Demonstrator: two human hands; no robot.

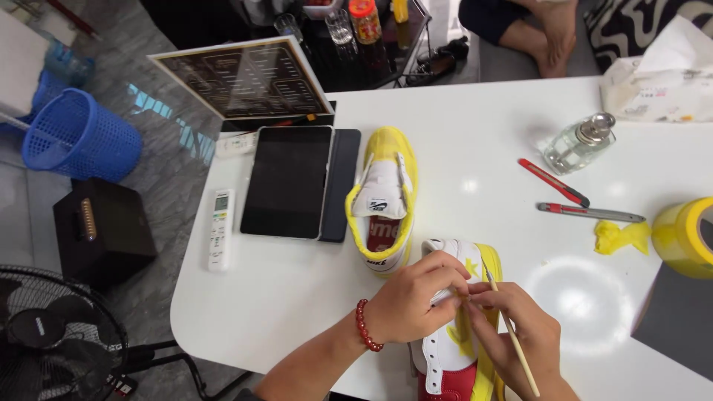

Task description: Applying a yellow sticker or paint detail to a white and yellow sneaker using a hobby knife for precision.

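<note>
A white, yellow and red sneaker (pixel 454 355) lies at the table's near edge, toe pointing away from me. My left hand (pixel 413 298), with a red bead bracelet on the wrist, grips the front of that sneaker. My right hand (pixel 518 331) rests on its right side and holds a thin wooden stick (pixel 512 338) like a pen, tip near the shoe's upper. A second matching sneaker (pixel 384 194) lies further back on the white table (pixel 282 297), untouched.
A dark tablet (pixel 288 181) and a white remote (pixel 220 228) lie left of the shoes. To the right are a glass bottle (pixel 578 141), a red cutter (pixel 554 182), a grey cutter (pixel 591 214), yellow tape roll (pixel 685 235), crumpled yellow tape (pixel 621 236), and a tissue pack (pixel 661 83). Another person's legs (pixel 546 33) sit behind the table.
</note>
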